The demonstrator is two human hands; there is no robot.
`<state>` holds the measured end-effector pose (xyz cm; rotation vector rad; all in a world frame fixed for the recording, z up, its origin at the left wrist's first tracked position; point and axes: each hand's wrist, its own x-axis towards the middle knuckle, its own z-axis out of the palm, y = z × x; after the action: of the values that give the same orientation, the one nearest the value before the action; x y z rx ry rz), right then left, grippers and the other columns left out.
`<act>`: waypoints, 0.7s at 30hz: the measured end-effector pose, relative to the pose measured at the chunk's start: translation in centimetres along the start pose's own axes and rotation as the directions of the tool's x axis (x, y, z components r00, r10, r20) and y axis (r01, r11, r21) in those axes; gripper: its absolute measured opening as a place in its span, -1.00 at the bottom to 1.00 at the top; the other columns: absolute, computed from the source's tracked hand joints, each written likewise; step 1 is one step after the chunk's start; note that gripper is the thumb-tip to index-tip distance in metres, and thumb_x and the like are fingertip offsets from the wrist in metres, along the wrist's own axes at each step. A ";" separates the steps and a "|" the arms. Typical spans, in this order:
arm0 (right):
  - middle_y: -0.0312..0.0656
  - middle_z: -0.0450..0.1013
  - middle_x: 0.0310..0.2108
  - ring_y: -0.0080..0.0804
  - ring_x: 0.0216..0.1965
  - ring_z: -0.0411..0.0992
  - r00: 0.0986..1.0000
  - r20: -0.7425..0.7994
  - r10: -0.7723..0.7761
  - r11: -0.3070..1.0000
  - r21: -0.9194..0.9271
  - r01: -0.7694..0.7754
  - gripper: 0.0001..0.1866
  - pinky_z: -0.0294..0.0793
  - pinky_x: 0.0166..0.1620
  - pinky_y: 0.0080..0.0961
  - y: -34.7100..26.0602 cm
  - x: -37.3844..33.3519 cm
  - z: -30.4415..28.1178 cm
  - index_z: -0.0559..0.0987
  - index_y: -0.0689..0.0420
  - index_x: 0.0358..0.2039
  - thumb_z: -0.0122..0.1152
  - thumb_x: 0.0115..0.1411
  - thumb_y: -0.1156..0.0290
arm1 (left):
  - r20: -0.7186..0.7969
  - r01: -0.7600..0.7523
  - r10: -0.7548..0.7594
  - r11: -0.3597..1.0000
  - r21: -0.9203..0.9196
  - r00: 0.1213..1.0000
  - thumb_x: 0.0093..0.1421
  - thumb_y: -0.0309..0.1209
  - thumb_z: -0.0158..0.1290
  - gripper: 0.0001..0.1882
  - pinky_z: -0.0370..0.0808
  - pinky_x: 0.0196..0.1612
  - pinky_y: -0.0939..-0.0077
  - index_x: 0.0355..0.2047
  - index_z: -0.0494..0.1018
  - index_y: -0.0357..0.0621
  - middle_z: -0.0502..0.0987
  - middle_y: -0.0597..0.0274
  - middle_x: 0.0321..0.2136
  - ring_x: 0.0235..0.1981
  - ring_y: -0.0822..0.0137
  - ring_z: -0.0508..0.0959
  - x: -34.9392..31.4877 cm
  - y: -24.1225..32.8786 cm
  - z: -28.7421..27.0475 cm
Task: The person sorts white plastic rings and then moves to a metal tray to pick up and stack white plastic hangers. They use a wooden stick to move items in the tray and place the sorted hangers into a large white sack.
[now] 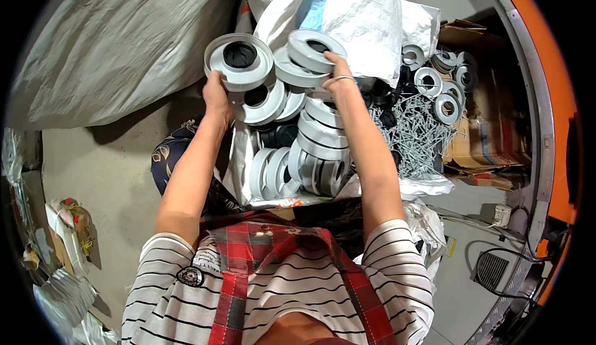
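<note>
My left hand is closed on the near rim of a round grey plastic part with a black round cap in its middle. To its right, my right hand grips the edge of a grey plastic ring, whose centre is dark. Another pale grey ring lies right under that one; whether the hand also touches it I cannot tell. Below both hands, several grey rings are stacked and leaning in an open white sack. Black round parts show between them.
On the right lies a heap of thin grey plastic pieces, with several grey rings beside it and a cardboard box behind. Large white sacks stand ahead. An orange frame curves along the right; a black cable trails on the floor.
</note>
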<state>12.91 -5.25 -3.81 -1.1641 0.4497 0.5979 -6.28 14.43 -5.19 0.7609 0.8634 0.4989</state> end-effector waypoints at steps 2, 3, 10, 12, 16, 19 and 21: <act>-0.14 0.37 -0.14 -0.27 -0.13 0.35 0.992 -0.047 -0.120 0.988 0.096 0.124 -0.55 0.39 -0.14 -0.34 -1.0 0.9 -2.2 0.42 0.11 -0.14 0.27 -0.11 0.45 | 0.010 0.052 -0.053 0.994 0.099 0.999 0.04 -0.24 -0.12 -0.75 0.28 -0.37 0.40 -0.41 0.39 -0.15 0.35 0.27 -0.48 -0.41 0.36 0.34 2.4 -2.5 -2.6; -0.19 0.39 -0.20 -0.35 -0.19 0.36 0.983 -0.099 -0.156 0.976 0.136 0.168 -0.57 0.40 -0.17 -0.47 -1.9 0.3 -2.7 0.45 0.09 -0.18 0.29 -0.15 0.48 | 0.027 0.071 -0.078 0.978 0.197 0.997 0.03 -0.25 -0.12 -0.77 0.27 -0.42 0.37 -0.43 0.39 -0.14 0.34 0.25 -0.50 -0.45 0.36 0.34 2.8 -3.0 -3.3; -0.16 0.43 -0.24 -0.25 -0.20 0.41 0.929 0.234 -0.286 0.909 0.372 0.186 -0.65 0.43 -0.09 -0.27 -4.4 -8.4 -0.6 0.44 0.19 -0.18 0.18 -0.05 0.55 | 0.187 -0.212 0.102 0.550 0.808 0.977 -0.08 -0.44 -0.14 -0.56 0.35 -0.09 0.21 -0.14 0.39 -0.33 0.47 -0.25 -0.28 -0.14 -0.11 0.44 3.0 -6.0 -3.2; -0.14 0.43 -0.24 -0.26 -0.20 0.42 0.921 0.261 -0.290 0.923 0.328 0.198 -0.67 0.42 -0.08 -0.31 -3.6 -8.3 -0.4 0.46 0.21 -0.21 0.20 -0.07 0.56 | 0.330 -0.384 0.197 0.431 0.817 0.923 -0.07 -0.42 -0.16 -0.56 0.33 -0.04 0.24 -0.15 0.40 -0.34 0.46 -0.29 -0.27 -0.13 -0.13 0.43 0.1 -5.7 -1.4; -0.01 0.43 -0.27 -0.19 -0.28 0.44 0.940 0.207 -0.271 0.955 0.184 0.235 -0.67 0.48 -0.18 -0.34 -0.5 -4.5 0.4 0.43 0.39 -0.25 0.22 -0.09 0.63 | 0.126 -0.080 0.007 0.805 0.588 0.992 0.00 -0.28 -0.05 -0.59 0.36 -0.29 0.33 -0.19 0.41 -0.32 0.50 0.02 -0.41 -0.39 0.15 0.46 0.9 -4.3 -0.5; 0.04 0.41 -0.28 -0.16 -0.29 0.44 0.963 0.158 -0.219 0.971 0.136 0.199 -0.66 0.49 -0.21 -0.32 0.7 -4.3 1.5 0.40 0.43 -0.24 0.22 -0.08 0.65 | -0.022 0.163 -0.165 0.935 0.314 0.986 0.06 -0.13 -0.01 -0.62 0.27 -0.46 0.39 -0.37 0.42 -0.27 0.41 0.21 -0.53 -0.55 0.34 0.34 3.2 -4.0 0.1; -0.04 0.42 -0.25 -0.22 -0.24 0.44 0.964 0.191 -0.186 0.980 0.110 0.168 -0.68 0.48 -0.14 -0.32 1.0 -4.0 1.1 0.42 0.34 -0.22 0.21 -0.04 0.60 | -0.050 0.191 -0.185 0.933 0.304 0.981 0.06 -0.14 0.00 -0.51 0.36 -0.37 0.33 -0.32 0.43 -0.46 0.50 0.05 -0.41 -0.44 0.28 0.45 4.0 -4.0 0.8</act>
<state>9.22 -4.72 -1.71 -1.0307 0.1957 0.5266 -3.00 14.25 -9.89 0.9470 1.0365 0.2022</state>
